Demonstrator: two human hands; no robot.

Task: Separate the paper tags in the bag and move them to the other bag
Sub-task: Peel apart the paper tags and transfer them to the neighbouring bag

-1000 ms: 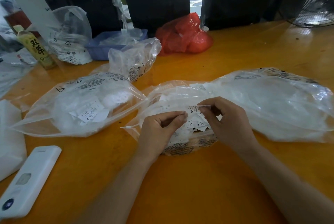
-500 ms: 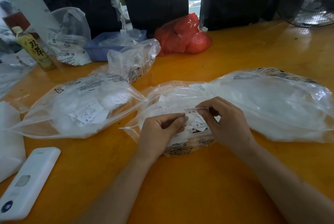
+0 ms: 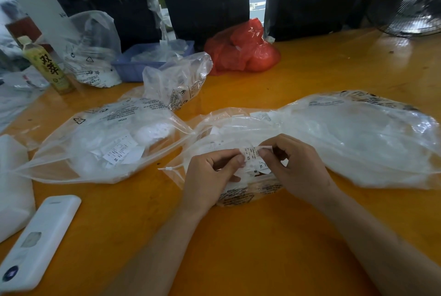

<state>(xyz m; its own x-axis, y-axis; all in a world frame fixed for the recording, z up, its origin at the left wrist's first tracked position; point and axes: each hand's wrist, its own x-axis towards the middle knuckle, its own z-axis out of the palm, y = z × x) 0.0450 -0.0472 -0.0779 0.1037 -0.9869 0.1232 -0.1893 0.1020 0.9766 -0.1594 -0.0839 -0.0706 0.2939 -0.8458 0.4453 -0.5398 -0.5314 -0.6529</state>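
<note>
Tags (image 3: 250, 155) joined in a short paper strip sit pinched between both hands, just above the mouth of the near bag (image 3: 238, 190) that holds the rest of the loose pile. The strip's long axis runs left to right across the body, marked XS near its left end, with more tags marked XL and M lying just beneath it. The left hand (image 3: 210, 176) grips the left end between thumb and curled fingers; the right hand (image 3: 298, 169) pinches the right end the same way, so each hand has one end and the strip spans the small gap between them.

Judging from this hold, the coming move is a pull apart along that left-right axis to split the strip.

The other bag (image 3: 100, 147), already holding white tags, lies to the left on the orange table (image 3: 262, 248), its mouth facing the near bag and almost touching it. The left hand is the nearer one to that mouth, so it looks best placed to carry a freed tag across. A larger clear bag (image 3: 358, 138) spreads away to the right.
</note>
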